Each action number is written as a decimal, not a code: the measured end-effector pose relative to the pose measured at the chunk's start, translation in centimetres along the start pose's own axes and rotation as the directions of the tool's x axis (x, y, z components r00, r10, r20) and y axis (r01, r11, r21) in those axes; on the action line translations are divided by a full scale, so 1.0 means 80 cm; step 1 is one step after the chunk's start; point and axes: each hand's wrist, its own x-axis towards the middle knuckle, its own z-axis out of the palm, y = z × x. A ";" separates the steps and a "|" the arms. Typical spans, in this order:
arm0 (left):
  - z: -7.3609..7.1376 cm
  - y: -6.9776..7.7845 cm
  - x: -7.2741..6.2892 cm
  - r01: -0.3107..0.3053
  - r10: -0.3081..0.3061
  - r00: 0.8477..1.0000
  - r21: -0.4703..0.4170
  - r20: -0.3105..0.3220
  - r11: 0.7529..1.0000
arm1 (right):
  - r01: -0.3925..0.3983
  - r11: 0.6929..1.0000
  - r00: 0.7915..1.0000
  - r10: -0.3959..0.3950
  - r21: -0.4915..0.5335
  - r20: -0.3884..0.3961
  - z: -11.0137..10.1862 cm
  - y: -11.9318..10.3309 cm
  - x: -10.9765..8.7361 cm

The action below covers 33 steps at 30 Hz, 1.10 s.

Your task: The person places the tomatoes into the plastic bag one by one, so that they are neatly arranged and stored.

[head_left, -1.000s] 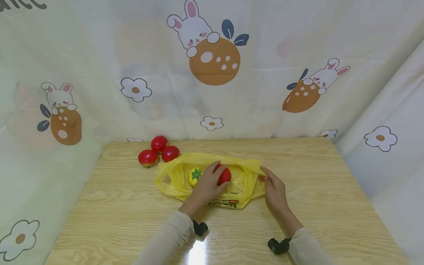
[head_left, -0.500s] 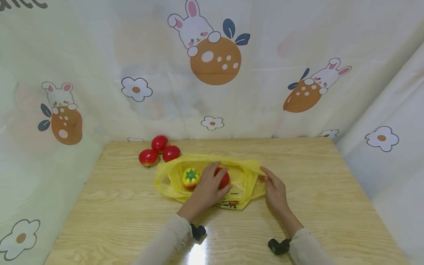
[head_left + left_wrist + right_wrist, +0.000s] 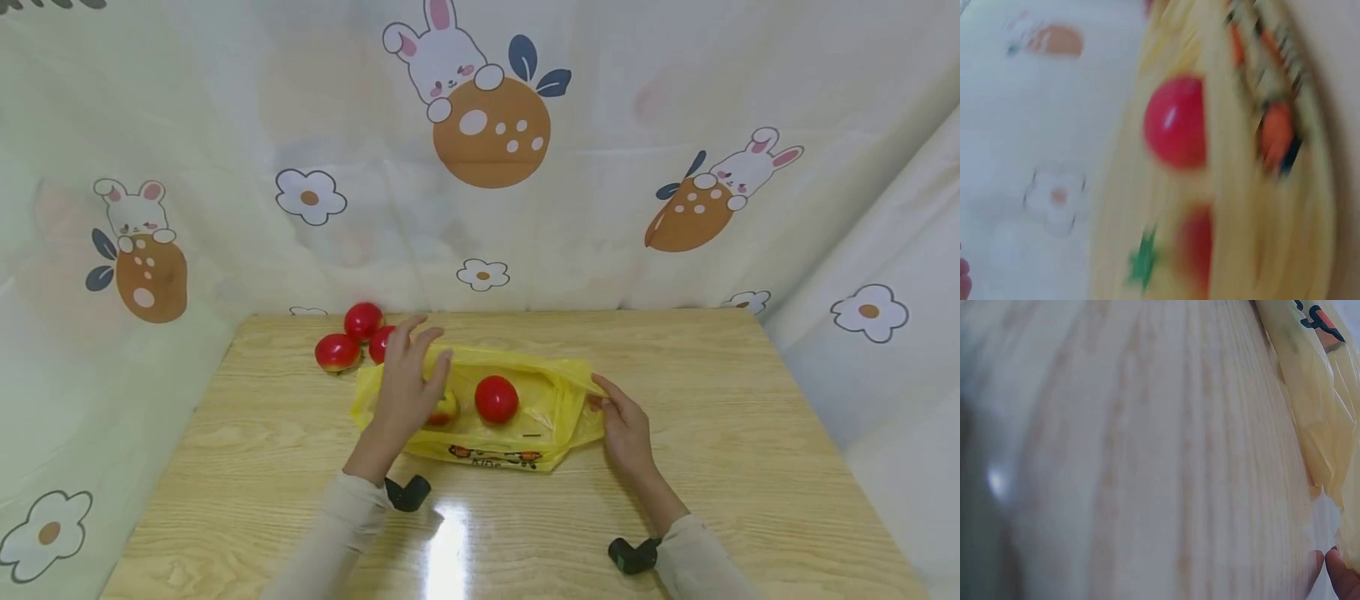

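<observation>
A yellow plastic bag [image 3: 517, 360] lies on the table with its mouth spread wide. Inside it sits a round red toy fruit [image 3: 497, 400]. Beside that one, a red-and-yellow toy fruit [image 3: 446, 409] is partly hidden behind my left hand [image 3: 405, 379]. That hand is raised over the bag's left end, its fingers parted and holding nothing. My right hand [image 3: 626, 433] pinches the bag's right edge between thumb and fingers. The left wrist view is blurred; it shows a green star-shaped leaf cap [image 3: 1142, 261] on the yellow side of one fruit.
Behind the bag's left end is a cluster of red toy fruits [image 3: 337, 352], one partly covered by my left fingers. The wooden table [image 3: 712, 433] ends at a white curtain [image 3: 600, 192] printed with rabbits and flowers.
My left hand has let go of the red fruit in the bag, then risen and moved left, toward the outside fruits. The right hand has kept its grip on the bag.
</observation>
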 end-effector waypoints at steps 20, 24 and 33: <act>-0.059 -0.200 -0.009 0.626 -0.632 0.772 0.083 0.074 0.775 | -0.020 1.000 1.000 0.020 0.017 0.023 -0.004 -0.003 -0.004; -0.055 -0.206 -0.018 0.618 -0.619 0.774 0.056 0.130 0.784 | -0.018 1.000 1.000 0.018 0.015 0.015 -0.006 -0.004 -0.004; -0.053 -0.208 -0.035 0.642 -0.642 0.767 -0.038 0.028 0.766 | -0.039 0.999 0.998 0.039 0.009 0.046 -0.013 -0.006 -0.002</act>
